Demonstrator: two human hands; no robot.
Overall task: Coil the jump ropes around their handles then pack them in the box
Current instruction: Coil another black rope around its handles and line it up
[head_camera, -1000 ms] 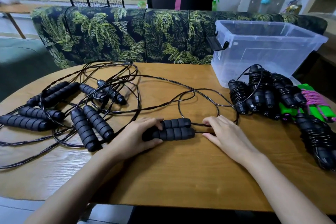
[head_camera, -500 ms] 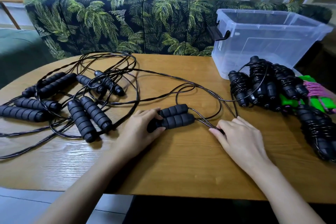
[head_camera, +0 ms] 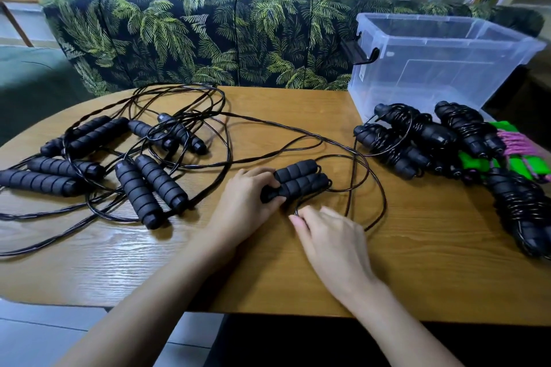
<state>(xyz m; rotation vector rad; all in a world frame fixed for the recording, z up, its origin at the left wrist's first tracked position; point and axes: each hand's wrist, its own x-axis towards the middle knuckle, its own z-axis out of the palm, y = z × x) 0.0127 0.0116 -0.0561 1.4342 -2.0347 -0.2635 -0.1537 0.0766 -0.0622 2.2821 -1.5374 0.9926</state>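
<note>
left hand [head_camera: 247, 197] grips paired handles [head_camera: 298, 180], right hand [head_camera: 331, 235] pinches their cord [head_camera: 384, 201]; winding may snag it on the loose ropes [head_camera: 161, 182].

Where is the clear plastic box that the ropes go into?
In the head view, the clear plastic box stands at the table's far right corner, just behind the pile of coiled jump ropes and next to the palm-print sofa.

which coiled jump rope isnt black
The green-handled jump rope wound in pink cord, at the pile's right edge; the other coiled ropes are black.
</note>
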